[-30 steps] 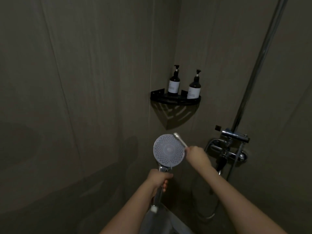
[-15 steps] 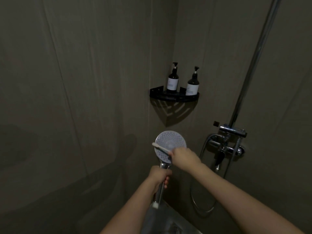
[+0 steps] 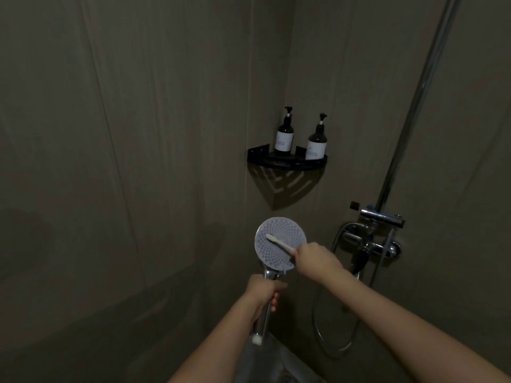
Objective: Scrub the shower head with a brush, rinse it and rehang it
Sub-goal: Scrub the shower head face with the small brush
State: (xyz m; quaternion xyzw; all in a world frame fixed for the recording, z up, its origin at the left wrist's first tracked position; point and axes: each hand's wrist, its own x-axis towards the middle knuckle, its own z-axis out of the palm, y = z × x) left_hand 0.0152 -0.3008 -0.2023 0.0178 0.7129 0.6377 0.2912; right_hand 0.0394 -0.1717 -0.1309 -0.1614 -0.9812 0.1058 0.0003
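- Shower head (image 3: 279, 243) is being held up w/ nozzle face toward the camera, in front of the shower corner, below the corner shelf (image 3: 287, 161).
- Brush (image 3: 279, 242) is lying across the face, bristle end touching upper left part.
- Right hand (image 3: 315, 258) grip is clenching brush handle.
- Left hand (image 3: 262, 294) grip is wrapping the chrome handle.
- 2 pump bottles (image 3: 284, 134) are standing on shelf; mixer valve (image 3: 370, 241) is sitting to the right.

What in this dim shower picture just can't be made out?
- Labels on the two pump bottles on the corner shelf: too small and dark.
- Top of the riser rail: cut off by the upper edge.
- Shower head handle: partly covered by the left hand.
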